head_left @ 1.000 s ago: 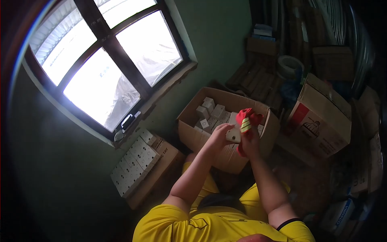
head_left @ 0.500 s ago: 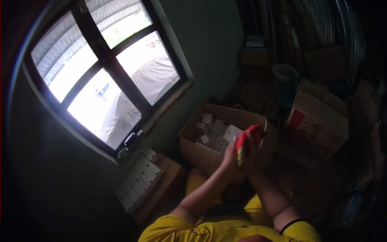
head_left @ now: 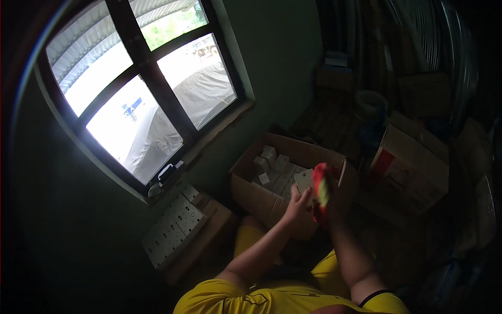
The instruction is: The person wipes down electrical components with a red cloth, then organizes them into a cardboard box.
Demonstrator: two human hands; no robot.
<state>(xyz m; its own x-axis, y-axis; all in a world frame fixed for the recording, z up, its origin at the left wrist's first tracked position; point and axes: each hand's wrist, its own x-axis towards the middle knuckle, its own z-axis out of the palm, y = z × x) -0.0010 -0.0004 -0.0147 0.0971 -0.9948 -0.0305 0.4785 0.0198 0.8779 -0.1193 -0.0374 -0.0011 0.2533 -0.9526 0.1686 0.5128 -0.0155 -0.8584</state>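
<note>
My left hand (head_left: 298,204) is closed on the edge of a flat white square plate (head_left: 303,180), thumb near its lower side. Against the plate's right side, my right hand (head_left: 333,196) grips a bunched red and yellow cloth (head_left: 321,191); its fingers are mostly dark or covered. Both hands are over the near right part of an open cardboard box (head_left: 256,194). Inside that box are several small white boxes (head_left: 269,154), some standing higher than others.
White panels with dark holes (head_left: 175,227) lie in rows on a carton (head_left: 219,217) at the left. A window (head_left: 138,68) is above them. Another carton with a red patch (head_left: 415,157) stands at the right. Behind are a pale ring-shaped roll (head_left: 371,102) and stacked goods.
The white plate now shows more clearly in my left hand. My right hand has turned the red and yellow cloth more upright, and the hands are slightly further apart. The view has shifted a little.
</note>
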